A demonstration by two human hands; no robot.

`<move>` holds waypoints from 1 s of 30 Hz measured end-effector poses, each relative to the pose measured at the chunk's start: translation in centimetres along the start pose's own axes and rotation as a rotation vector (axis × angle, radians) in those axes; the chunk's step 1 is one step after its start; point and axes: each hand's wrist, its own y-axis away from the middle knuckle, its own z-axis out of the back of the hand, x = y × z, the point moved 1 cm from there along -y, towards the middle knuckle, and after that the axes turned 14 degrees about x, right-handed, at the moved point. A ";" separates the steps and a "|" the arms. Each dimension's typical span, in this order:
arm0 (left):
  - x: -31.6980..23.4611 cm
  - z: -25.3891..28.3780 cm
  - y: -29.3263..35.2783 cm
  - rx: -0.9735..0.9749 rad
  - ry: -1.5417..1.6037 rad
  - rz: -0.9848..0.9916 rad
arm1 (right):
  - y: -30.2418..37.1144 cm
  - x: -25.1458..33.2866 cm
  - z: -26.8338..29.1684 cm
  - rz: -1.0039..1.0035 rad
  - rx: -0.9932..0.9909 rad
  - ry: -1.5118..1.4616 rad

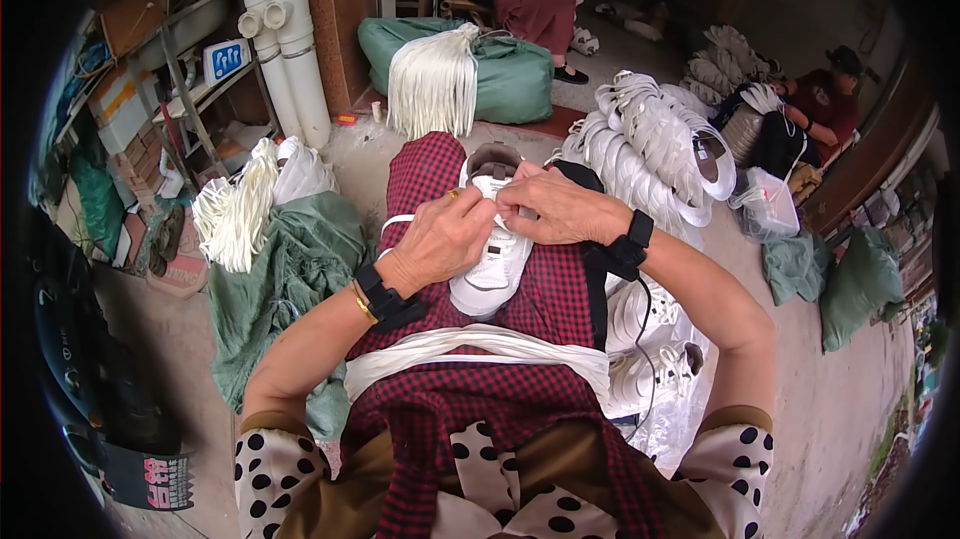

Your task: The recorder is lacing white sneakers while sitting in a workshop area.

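Note:
A white sneaker (488, 277) lies on my lap over a red-and-black checked apron (425, 167), its toe toward me and its dark-lined opening away. Both hands meet over its lacing area. My left hand (438, 237) is closed, thumb and forefinger pinching a white shoelace (396, 222) that loops out past the hand's left side. From the other side my right hand (562, 207) pinches at the lacing too; its fingertips largely cover the lace there. A bundle of white laces (480, 343) stretches across my lap, nearer than the shoe.
White sneakers (652, 375) stand at my right, below strung piles of white shoes (640, 144). Lace bundles hang over green sacks (285, 249) at left and a green bale (515, 79) ahead. Two other people sit farther off. A black cable (648, 339) runs down by my right side.

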 end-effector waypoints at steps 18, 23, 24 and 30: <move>0.6 -0.7 -0.9 -0.039 -0.023 0.207 | 10.4 -2.5 3.6 0.303 -0.616 -1.541; 0.3 -1.0 -2.0 -0.090 0.002 0.189 | 15.7 -4.7 4.1 0.392 -0.762 -1.607; 0.3 -0.7 -2.0 -0.071 0.049 0.223 | 16.9 -5.5 3.9 0.373 -0.831 -1.559; 0.9 1.3 -1.3 -0.013 0.343 0.207 | 18.2 -8.5 -0.6 0.184 -0.937 -1.528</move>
